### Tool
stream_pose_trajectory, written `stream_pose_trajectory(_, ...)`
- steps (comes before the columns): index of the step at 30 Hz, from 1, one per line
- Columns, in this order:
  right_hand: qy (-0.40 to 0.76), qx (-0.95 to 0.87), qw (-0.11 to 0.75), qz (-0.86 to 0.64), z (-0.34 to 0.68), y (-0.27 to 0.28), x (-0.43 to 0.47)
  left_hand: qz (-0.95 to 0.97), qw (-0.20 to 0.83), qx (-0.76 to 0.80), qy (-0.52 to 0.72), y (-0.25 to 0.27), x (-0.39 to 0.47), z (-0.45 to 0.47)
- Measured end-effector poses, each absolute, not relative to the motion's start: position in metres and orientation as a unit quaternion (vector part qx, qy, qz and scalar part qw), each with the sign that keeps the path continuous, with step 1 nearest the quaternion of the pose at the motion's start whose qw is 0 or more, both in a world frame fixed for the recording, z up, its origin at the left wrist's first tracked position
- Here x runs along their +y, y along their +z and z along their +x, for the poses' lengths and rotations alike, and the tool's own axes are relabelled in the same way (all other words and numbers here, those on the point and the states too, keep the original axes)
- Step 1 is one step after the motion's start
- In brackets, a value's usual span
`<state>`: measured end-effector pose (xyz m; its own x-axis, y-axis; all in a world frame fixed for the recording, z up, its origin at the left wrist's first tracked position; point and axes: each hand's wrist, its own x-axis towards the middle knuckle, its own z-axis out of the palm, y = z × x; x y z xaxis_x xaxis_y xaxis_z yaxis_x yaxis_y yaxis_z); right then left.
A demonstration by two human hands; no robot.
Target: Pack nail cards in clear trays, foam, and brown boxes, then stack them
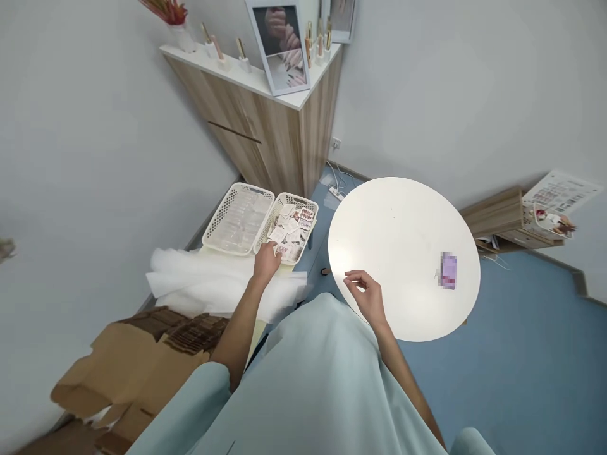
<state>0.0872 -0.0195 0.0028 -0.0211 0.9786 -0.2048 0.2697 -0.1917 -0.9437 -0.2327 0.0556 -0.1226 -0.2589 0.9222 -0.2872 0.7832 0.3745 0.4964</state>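
Note:
My left hand is at the near edge of a white perforated basket, its thumb and forefinger apart. Inside that basket lie many small flat packets and cards, some with red or purple pieces showing. Whether a fingertip touches a packet I cannot tell. My right hand hovers by the left edge of a round white table, fingers loosely curved, with nothing visible between thumb and forefinger. Toward the table's right side lies a purple item, blurred by pixelation.
A second white basket with clear plastic pieces stands left of the first. White foam wrap and flattened cardboard boxes lie nearer on the left. A wooden cabinet carries framed pictures and small bottles. A shelf stands right.

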Motion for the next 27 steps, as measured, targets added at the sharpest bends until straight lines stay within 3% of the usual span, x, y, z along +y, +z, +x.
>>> stream_pose_trajectory(10,0.435,-0.457,0.387,-0.672,0.050,0.009,-0.047,0.684,0.234,0.687,-0.068,-0.155,0.098,-0.264)
stream_pose_trajectory(21,0.428,-0.432,0.394,-0.690,0.045,0.007,-0.056,0.715,0.219,0.657,-0.099,-0.153,0.099,-0.268)
stream_pose_trajectory(27,0.451,-0.438,0.396,-0.670,0.057,0.007,-0.048,0.659,0.195,0.721,-0.089,-0.146,0.095,-0.261)
